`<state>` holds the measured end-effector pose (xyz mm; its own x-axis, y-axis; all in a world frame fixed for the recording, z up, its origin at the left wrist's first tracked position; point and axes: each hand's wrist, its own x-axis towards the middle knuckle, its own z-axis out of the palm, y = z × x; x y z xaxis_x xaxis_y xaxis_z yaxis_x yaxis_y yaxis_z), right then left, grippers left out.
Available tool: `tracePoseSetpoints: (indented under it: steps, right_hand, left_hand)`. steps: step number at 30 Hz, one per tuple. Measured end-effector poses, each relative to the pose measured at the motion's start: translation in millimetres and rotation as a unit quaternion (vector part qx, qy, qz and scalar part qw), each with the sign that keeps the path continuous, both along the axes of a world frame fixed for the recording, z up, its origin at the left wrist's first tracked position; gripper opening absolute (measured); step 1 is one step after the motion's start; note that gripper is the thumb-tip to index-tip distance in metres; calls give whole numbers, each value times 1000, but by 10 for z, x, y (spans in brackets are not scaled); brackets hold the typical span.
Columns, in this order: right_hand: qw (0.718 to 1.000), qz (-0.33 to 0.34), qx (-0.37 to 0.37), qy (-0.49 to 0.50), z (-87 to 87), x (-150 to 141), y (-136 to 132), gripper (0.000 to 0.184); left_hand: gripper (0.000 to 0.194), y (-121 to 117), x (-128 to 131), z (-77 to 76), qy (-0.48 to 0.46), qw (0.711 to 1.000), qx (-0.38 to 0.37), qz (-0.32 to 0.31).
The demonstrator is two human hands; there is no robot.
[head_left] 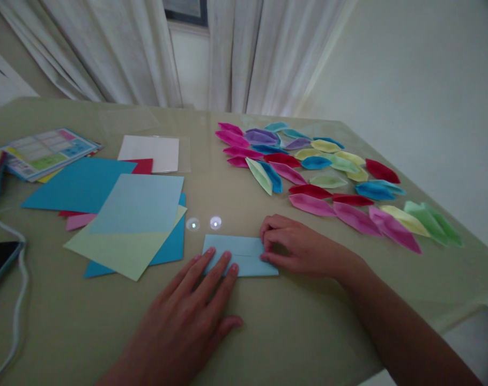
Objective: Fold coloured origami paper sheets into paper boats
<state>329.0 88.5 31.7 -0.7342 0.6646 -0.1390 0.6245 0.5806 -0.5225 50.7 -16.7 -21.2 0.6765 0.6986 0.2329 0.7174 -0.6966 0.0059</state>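
A light blue sheet of origami paper [244, 247], folded into a flat strip with a seam along its middle, lies on the table in front of me. My left hand [196, 300] rests flat with its fingers spread, their tips pressing on the strip's left half. At the right end, my right hand [292, 244] has its thumb and curled fingers closed on the strip's edge. The curled fingers partly cover that end.
Loose coloured paper sheets [143, 203] are piled on the left, near a white paper stack [155, 153] and printed packs [51, 153]. Folded paper boats [312, 205] in many colours spread across the right. A phone [0, 262] and white cable [21, 289] lie far left.
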Motion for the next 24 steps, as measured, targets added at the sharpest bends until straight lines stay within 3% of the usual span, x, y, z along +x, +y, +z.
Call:
tracePoseSetpoints:
  steps: [4, 9, 12, 17, 20, 24]
  right_hand:
    - [996, 15, 83, -12, 62, -44, -75, 5]
    - [972, 120, 200, -33, 129, -208, -323, 18]
    - [956, 135, 251, -67, 72, -358, -546, 18]
    - [949, 45, 290, -118, -138, -470, -946, 23]
    - [946, -20, 309, -98, -225, -344, -1160, 44]
    - [945, -85, 290, -128, -219, -85, -1308, 44]
  left_hand:
    - [70, 5, 11, 73, -6, 1000, -3, -7]
    - [69, -23, 36, 65, -11, 1000, -20, 5]
    - [67, -42, 48, 29, -15, 999, -32, 13]
    - [68, -47, 60, -3, -10, 998, -61, 23]
    - [67, -32, 73, 7, -13, 997, -70, 29]
    - [65, -24, 84, 16, -22, 997, -71, 33]
